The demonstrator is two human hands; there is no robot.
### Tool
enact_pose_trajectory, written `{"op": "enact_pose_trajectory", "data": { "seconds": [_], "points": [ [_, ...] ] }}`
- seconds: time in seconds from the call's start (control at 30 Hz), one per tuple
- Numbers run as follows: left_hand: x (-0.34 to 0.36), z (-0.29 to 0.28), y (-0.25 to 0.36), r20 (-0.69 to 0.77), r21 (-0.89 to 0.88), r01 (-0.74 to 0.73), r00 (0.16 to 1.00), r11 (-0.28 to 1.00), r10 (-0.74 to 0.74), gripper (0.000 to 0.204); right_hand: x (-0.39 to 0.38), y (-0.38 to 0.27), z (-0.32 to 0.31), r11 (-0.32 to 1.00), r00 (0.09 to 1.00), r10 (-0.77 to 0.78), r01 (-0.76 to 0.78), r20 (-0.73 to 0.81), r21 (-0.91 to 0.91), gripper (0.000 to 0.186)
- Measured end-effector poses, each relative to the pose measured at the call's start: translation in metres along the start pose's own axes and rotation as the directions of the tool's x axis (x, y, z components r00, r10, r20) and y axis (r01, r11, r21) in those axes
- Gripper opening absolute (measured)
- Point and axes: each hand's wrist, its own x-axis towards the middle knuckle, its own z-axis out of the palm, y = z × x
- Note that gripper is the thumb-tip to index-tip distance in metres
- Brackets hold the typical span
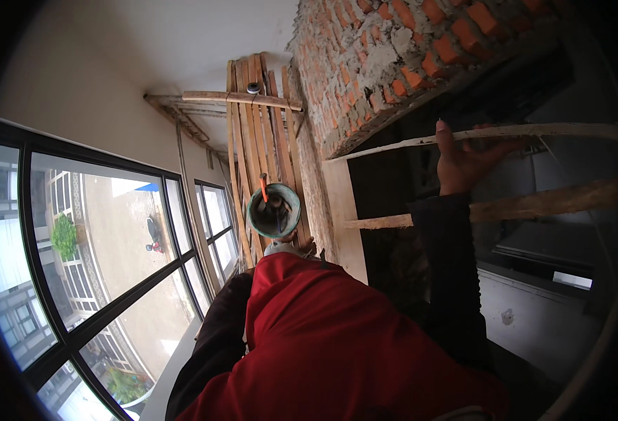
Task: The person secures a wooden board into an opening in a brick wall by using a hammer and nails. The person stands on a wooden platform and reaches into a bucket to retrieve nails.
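My right hand (458,165) is raised at the right, closed around a thin, pale wooden pole (561,131). Its thumb points up past the pole, and the other fingers reach along it to the right, partly in shadow. A greenish bucket (274,228) stands in front of me, with an orange-handled tool (263,186) leaning at its rim and other dark items inside that I cannot make out. Just below the bucket, a grey shape (279,247) shows beside some bare skin; whether this is my left hand or a foot is unclear. My left sleeve (214,337) runs down behind the red shirt.
Long wooden planks (249,140) stretch ahead, crossed by a wooden bar (239,98) with a small round roll (253,88) on it. Rough brickwork (393,63) hangs upper right. A thicker wooden beam (505,207) spans the dark opening. Black-framed windows (84,340) line the left.
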Motion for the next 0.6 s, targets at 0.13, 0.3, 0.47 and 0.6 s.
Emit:
{"op": "enact_pose_trajectory", "data": {
  "seconds": [0.13, 0.3, 0.47, 0.6],
  "points": [
    [0.0, -0.001, 0.005, 0.007, -0.004, 0.001, 1.0, 1.0, 0.0, 0.068, -0.003, 0.013, 0.007, 1.0, 0.999, 0.006, -0.006, -0.037, 0.002, 0.138],
    [-0.001, -0.002, 0.011, 0.015, -0.005, 0.003, 1.0, 1.0, -0.003, 0.068, -0.012, 0.014, 0.008, 0.995, 0.998, 0.053, -0.051, 0.015, -0.09, 0.136],
    [-0.002, -0.003, 0.018, 0.021, -0.014, 0.002, 1.0, 1.0, -0.002, 0.068, -0.018, 0.026, 0.008, 0.999, 0.999, 0.045, -0.045, 0.001, -0.021, 0.134],
    [-0.002, -0.004, 0.026, 0.03, -0.013, -0.002, 1.0, 1.0, 0.002, 0.069, -0.018, 0.023, 0.009, 0.997, 0.997, 0.077, -0.077, -0.013, -0.031, 0.132]
  ]
}}
